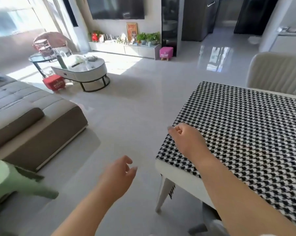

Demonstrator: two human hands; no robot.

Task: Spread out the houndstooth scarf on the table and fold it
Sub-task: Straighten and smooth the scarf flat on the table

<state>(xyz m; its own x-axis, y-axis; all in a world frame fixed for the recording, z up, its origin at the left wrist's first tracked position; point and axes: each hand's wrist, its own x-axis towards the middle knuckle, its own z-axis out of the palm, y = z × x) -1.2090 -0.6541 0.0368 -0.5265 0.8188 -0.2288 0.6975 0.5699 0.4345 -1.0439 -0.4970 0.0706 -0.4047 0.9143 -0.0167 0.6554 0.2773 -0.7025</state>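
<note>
Presently catalogued, one view from a head-worn camera.

Scarf: the houndstooth scarf, black and white, is laid flat over the table at the right, its left edge kept along the table's left edge; a fringed end is seen hanging below the near left corner.

Table: a white top with a rounded near corner is carried on a pale leg; most of the top is covered by the scarf.

Right hand: the right hand is placed on the scarf at its left edge, fingers curled under and thumb stretched toward the edge; whether cloth is pinched cannot be told.

Left hand: the left hand is held in the air left of the table, above the floor, fingers loosely curled and relaxed, nothing held, well apart from the scarf.

Chair: a cream ribbed chair is set at the far side of the table.

Sofa: a grey-brown sofa is placed at the left.

Coffee table: a white oval coffee table on a dark frame is stood beyond the sofa, with a red stool just beside it.

Media unit: a low cabinet is set under a wall television, with a pink stool at its right end.
</note>
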